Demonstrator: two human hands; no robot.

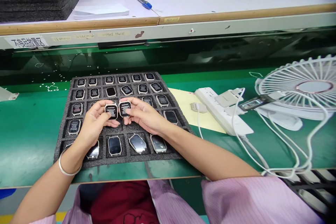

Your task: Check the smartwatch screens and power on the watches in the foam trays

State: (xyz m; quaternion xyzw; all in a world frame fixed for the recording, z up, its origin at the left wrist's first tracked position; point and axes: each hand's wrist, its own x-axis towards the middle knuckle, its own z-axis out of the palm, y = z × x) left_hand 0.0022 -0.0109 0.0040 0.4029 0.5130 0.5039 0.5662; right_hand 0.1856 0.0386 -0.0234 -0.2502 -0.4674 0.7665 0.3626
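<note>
Above a dark grey foam tray, my left hand grips a strapless smartwatch by its sides, the thumb over its lower left. Close beside it, my right hand pinches a second strapless smartwatch, its thumb on the screen. Both lit screens show lines of white text on black, too small to read. More watch bodies lie in the tray's pockets: several in the back rows show text, while a front-row watch has a dark screen. My hands and forearms hide some middle and left pockets.
A white power strip with plugged-in adapters lies right of the tray on yellow paper. Beyond it stands a white fan, with loose white cables below. A raised shelf runs along the back, holding a blue pen-like tool.
</note>
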